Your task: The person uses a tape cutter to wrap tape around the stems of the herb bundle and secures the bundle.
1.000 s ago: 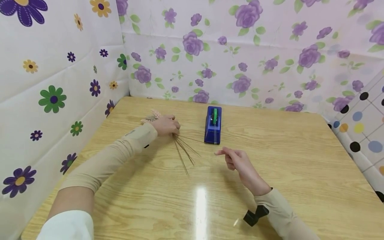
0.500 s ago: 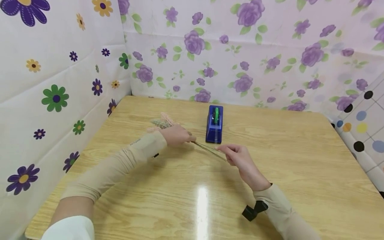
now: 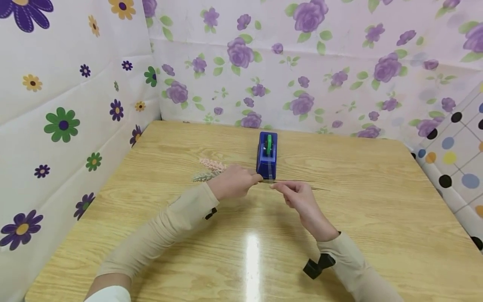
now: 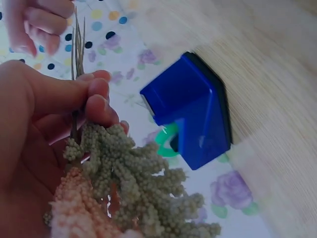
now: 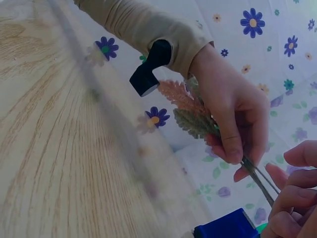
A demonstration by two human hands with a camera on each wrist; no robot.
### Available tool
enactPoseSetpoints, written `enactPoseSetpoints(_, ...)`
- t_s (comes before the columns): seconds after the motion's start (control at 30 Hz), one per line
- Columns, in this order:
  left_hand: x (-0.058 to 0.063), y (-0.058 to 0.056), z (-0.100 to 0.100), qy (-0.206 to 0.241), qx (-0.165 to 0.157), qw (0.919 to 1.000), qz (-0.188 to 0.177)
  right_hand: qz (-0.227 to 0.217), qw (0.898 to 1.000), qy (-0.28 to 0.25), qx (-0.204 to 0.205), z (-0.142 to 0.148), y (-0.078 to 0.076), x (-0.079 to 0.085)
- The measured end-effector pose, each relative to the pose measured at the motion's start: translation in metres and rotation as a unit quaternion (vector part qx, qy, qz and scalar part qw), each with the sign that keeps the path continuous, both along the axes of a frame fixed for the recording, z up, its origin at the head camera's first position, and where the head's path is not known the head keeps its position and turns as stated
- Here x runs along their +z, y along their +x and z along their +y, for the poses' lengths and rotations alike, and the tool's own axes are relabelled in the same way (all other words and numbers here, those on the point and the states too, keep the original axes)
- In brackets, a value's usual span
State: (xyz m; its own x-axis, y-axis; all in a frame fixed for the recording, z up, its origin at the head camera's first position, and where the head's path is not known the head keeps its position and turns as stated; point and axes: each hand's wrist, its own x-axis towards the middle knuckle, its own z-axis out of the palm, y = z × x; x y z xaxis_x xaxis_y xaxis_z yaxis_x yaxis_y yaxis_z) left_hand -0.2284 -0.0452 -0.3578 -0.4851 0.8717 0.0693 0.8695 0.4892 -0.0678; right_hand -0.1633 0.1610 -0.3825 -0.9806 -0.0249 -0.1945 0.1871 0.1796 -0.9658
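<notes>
My left hand [image 3: 235, 182] pinches a bunch of dried-look flower sprigs, its stems [image 3: 317, 188] pointing right past my right hand. Pink heads [image 4: 77, 198] and grey-green heads [image 4: 148, 183] stick out behind the left palm. A blue tape dispenser [image 3: 266, 165] with a green core stands just beyond both hands. From its front, a strip of clear tape [image 3: 270, 172] runs down to the fingertips of my right hand [image 3: 299, 199], where thumb and forefinger pinch its end. The stems cross at the tape, between the two hands.
The wooden table [image 3: 170, 260] reaches the flowered cloth wall [image 3: 324, 75] at the back. Another patterned cloth [image 3: 75, 105] hangs along the left, and a dotted one [image 3: 462, 163] on the right. A black wrist camera [image 3: 318, 265] sits on the right sleeve.
My left hand has carried the sprigs rightward, from the table's left part to the dispenser's front, swinging the stems to point right. My right hand has stayed nearly in place by the tape.
</notes>
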Motion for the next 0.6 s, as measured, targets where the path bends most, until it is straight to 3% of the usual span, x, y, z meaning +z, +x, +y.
enactPoseSetpoints(0.33, 0.003, 0.019, 0.003, 0.025, 0.006, 0.9997, -0.003, 0.002, 0.999, 0.023, -0.034, -0.002, 0.004, 0.000)
enactPoseSetpoints(0.47, 0.003, 0.022, 0.003, 0.057, 0.007, 0.9980, 0.025, 0.015, 0.998, 0.026, -0.059, -0.004, 0.003, -0.003)
enactPoseSetpoints(0.6, 0.007, 0.021, 0.004, 0.088, 0.014, 0.9956, 0.029, 0.041, 0.995, 0.027, -0.083, -0.007, 0.001, -0.005)
